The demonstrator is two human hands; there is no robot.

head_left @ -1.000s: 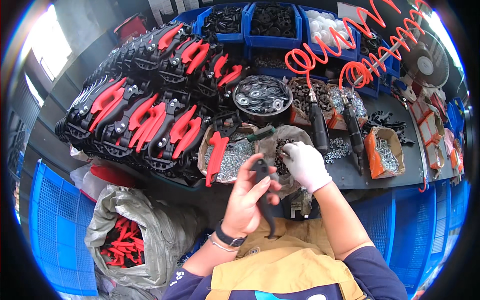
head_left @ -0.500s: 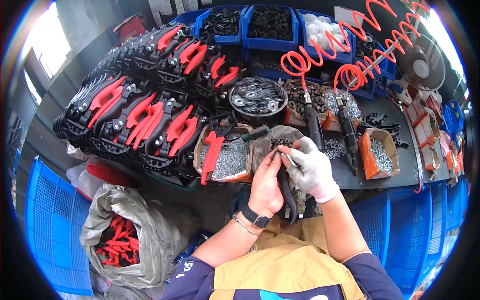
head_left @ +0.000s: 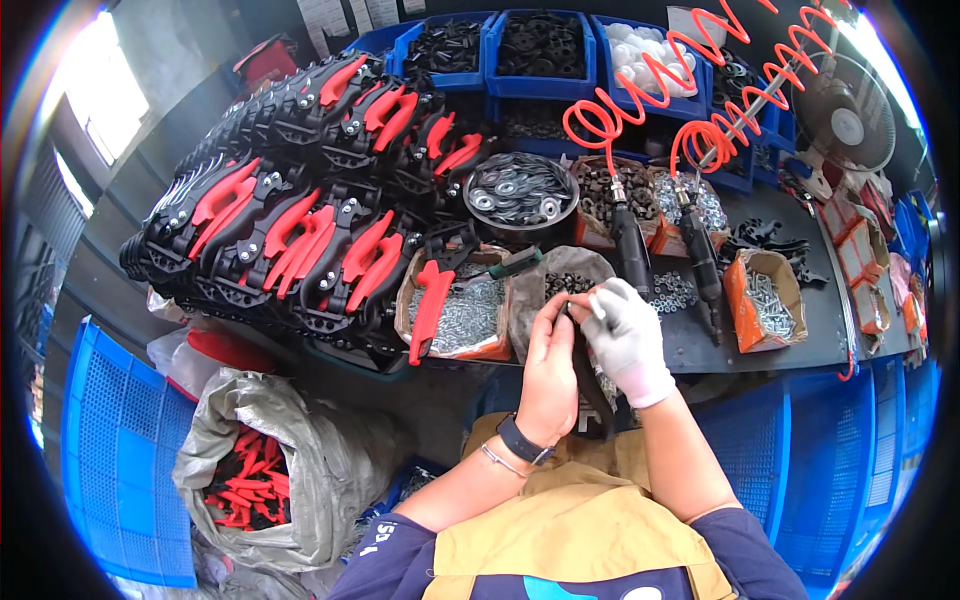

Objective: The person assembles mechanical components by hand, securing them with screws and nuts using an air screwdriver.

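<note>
My left hand (head_left: 550, 378), bare and with a dark watch on the wrist, is closed around a black curved handle (head_left: 584, 372). The handle hangs down between my hands, and much of it is hidden. In a white glove, my right hand (head_left: 630, 345) is closed in a pinch at the handle's upper end, against my left fingertips. What it pinches is too small and covered to name. Just beyond the fingers lies a grey bag (head_left: 530, 310) with small dark nuts (head_left: 568, 284). A carton of screws (head_left: 465, 318) stands to the left, with a red-handled black part (head_left: 430, 305) on it.
Black-and-red tool assemblies (head_left: 300, 240) are piled at left. Two air screwdrivers (head_left: 630, 250) hang from red coiled hoses (head_left: 690, 150). Blue bins (head_left: 540, 80) line the back, before them a metal bowl of discs (head_left: 520, 195). A sack of red parts (head_left: 300, 470) stands lower left.
The black handle has turned and shows less beside my left palm. My right fingers have drawn in closer to my left fingertips. The whole view has shifted slightly.
</note>
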